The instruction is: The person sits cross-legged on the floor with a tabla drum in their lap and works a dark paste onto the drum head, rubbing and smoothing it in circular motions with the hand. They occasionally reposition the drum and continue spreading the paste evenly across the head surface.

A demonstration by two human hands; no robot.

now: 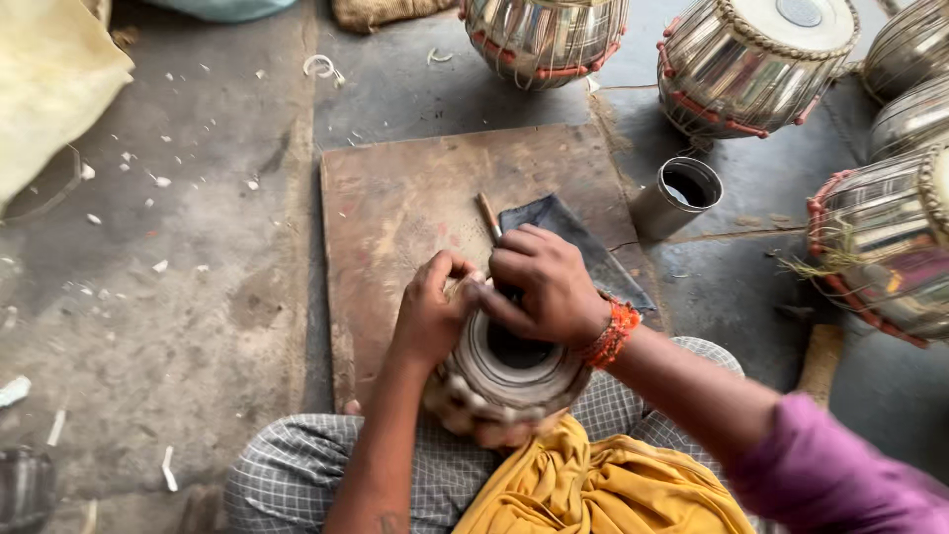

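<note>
- Left hand [431, 314] pinches the small drum [509, 371] rim at nine o'clock, I see.
- Right hand [542, 285] grips a wooden-handled tool [489, 216] on its head.
- Drum rests in my lap, at the wooden board's [415, 198] six o'clock edge.

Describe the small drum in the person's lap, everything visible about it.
The small drum sits head-up in the person's lap, above a yellow cloth. Its round pale skin shows ringed layers and a dark central patch, with a braided whitish rim around the edge. The body is mostly hidden. The left hand grips its far left edge; the right hand presses fingers onto the head near the dark patch.
</note>
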